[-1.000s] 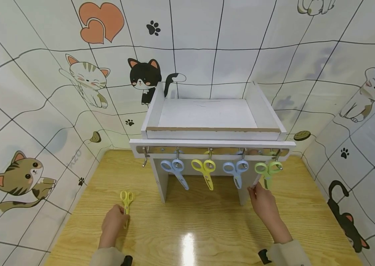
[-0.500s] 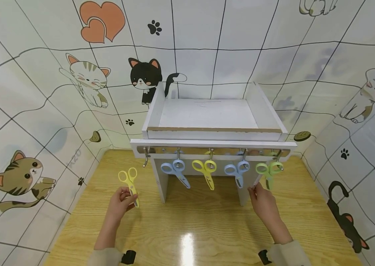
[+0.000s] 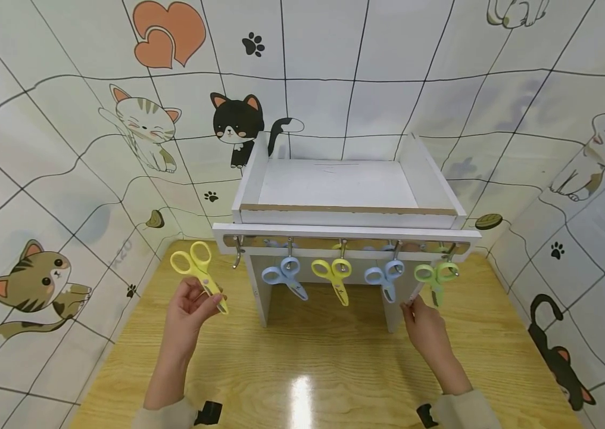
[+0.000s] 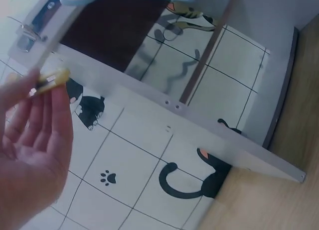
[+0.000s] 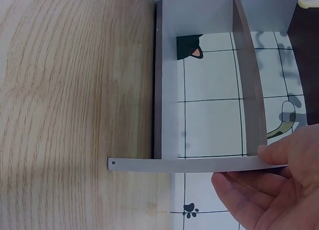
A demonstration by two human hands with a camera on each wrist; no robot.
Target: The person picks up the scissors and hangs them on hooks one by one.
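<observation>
My left hand (image 3: 181, 322) holds a pair of yellow scissors (image 3: 202, 273) by the blades, handle loops pointing up and away, left of the white rack (image 3: 348, 231). Only the tip of these scissors (image 4: 62, 76) shows in the left wrist view, between thumb and fingers. At the rack's other end, my right hand (image 3: 430, 336) pinches the front edge of its right side panel (image 5: 189, 165). Blue scissors (image 3: 292, 275), yellow scissors (image 3: 337, 275), more blue scissors (image 3: 386, 277) and green scissors (image 3: 435, 277) hang from the rack's metal hooks. The leftmost hook (image 3: 237, 253) carries nothing.
On top of the rack is a shallow tray section (image 3: 334, 185) with raised sides. The rack stands on a wooden table (image 3: 302, 357) near the back wall (image 3: 377, 89). Walls printed with cats and grid lines enclose the left, back and right.
My left hand has picked the yellow scissors up off the table and raised them forward toward the rack's left end. The right hand stays on the side panel.
</observation>
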